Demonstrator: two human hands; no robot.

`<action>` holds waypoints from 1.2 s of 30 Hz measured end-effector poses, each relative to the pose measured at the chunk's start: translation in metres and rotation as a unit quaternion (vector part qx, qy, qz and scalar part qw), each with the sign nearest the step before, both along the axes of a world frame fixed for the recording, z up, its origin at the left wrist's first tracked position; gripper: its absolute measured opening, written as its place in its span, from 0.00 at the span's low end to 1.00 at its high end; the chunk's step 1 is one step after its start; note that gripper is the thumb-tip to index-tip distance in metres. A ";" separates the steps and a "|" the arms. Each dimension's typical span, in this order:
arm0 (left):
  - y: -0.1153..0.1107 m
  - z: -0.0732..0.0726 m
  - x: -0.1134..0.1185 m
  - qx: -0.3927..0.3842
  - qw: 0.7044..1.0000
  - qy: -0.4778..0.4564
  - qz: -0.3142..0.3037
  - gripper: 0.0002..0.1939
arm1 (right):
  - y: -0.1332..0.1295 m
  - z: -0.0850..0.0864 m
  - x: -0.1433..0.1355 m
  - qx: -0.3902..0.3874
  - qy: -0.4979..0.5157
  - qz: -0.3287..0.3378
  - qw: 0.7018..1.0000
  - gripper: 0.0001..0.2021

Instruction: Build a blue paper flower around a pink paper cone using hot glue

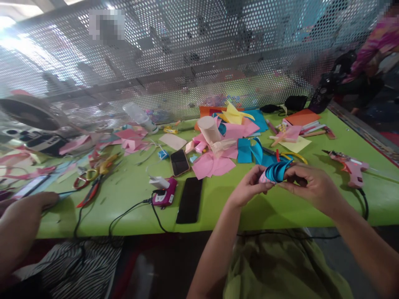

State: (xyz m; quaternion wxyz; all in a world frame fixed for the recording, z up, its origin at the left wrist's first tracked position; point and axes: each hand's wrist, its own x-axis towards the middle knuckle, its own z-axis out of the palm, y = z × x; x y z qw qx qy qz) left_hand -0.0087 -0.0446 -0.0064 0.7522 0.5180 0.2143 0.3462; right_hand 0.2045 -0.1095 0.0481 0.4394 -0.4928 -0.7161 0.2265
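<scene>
A bundle of curled blue paper strips (pixel 276 172), with a pink patterned piece at its left end, is held over the front of the green table. My left hand (pixel 251 185) pinches the pink end. At the bundle's right side, the thumb and fingers of my right hand (pixel 304 180) close on the blue paper. Just behind the hands lie blue paper pieces (pixel 245 150) and scissors with a yellow handle (pixel 294 156). To the right, a pink glue gun (pixel 350 166) rests on the table.
The green table (pixel 140 220) bears a black phone (pixel 189 200), a smaller phone (pixel 180 162), a magenta power strip (pixel 165 193) with cables, pink paper (pixel 215 165) and a cardboard roll (pixel 208 129). Another person's hand (pixel 46 200) is at left, near pliers (pixel 91 192). Perforated metal (pixel 174 70) stands behind.
</scene>
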 end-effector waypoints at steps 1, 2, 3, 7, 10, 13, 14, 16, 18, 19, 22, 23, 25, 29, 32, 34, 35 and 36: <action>0.000 0.000 0.000 0.000 1.000 0.002 0.001 0.29 | 0.000 0.000 -0.001 0.003 0.001 -0.002 1.000 0.06; 0.000 0.000 0.000 0.001 1.000 0.004 0.002 0.29 | -0.001 0.000 -0.001 0.005 0.001 -0.001 1.000 0.05; 0.000 0.000 0.000 0.001 1.000 0.007 0.003 0.29 | -0.001 0.000 -0.001 0.007 0.002 0.001 1.000 0.05; 0.000 -0.001 0.000 -0.002 1.000 0.014 0.001 0.31 | -0.002 0.000 0.001 -0.005 0.008 0.006 1.000 0.06; 0.000 -0.001 0.000 -0.001 1.000 0.016 -0.009 0.31 | -0.001 0.000 0.003 -0.024 0.009 0.009 1.000 0.09; 0.001 0.000 -0.001 0.003 1.000 0.015 -0.015 0.31 | -0.001 -0.001 0.004 -0.022 0.001 0.003 1.000 0.09; 0.001 0.000 -0.001 0.003 1.000 0.014 -0.015 0.31 | -0.001 -0.002 0.004 -0.020 -0.004 -0.001 1.000 0.08; 0.001 0.001 -0.001 0.004 1.000 0.015 -0.017 0.31 | -0.001 -0.002 0.004 -0.014 -0.014 -0.006 1.000 0.07; 0.000 0.001 -0.001 0.003 1.000 0.017 -0.020 0.31 | -0.002 -0.002 0.004 -0.011 -0.025 -0.012 1.000 0.06; 0.000 0.001 -0.001 0.003 1.000 0.018 -0.022 0.32 | -0.002 -0.002 0.004 -0.010 -0.030 -0.012 0.999 0.05; 0.001 -0.001 -0.001 0.001 0.999 0.023 -0.022 0.32 | -0.002 -0.001 0.005 0.001 -0.040 -0.008 0.999 0.05; 0.001 -0.002 -0.001 0.000 0.999 0.025 -0.022 0.32 | -0.002 0.000 0.004 0.008 -0.043 -0.006 0.999 0.05; 0.001 -0.004 -0.001 0.002 0.999 0.025 -0.022 0.32 | -0.002 0.002 0.004 0.027 -0.050 -0.003 0.998 0.05; 0.002 -0.007 -0.001 0.011 1.000 0.013 -0.025 0.31 | -0.002 0.004 0.005 0.063 -0.071 0.000 0.995 0.05; 0.002 -0.005 0.000 0.014 1.000 0.011 -0.020 0.29 | -0.002 0.005 0.007 0.056 -0.091 0.001 0.994 0.04; 0.001 -0.003 0.000 0.014 1.000 0.011 -0.016 0.29 | -0.003 0.005 0.009 0.047 -0.109 0.004 0.993 0.05; 0.000 -0.002 0.001 0.014 1.000 0.008 -0.014 0.29 | -0.003 0.006 0.009 0.042 -0.117 0.006 0.992 0.05; 0.000 -0.001 0.001 0.014 1.000 0.005 -0.013 0.29 | -0.003 0.007 0.010 0.039 -0.125 0.008 0.991 0.05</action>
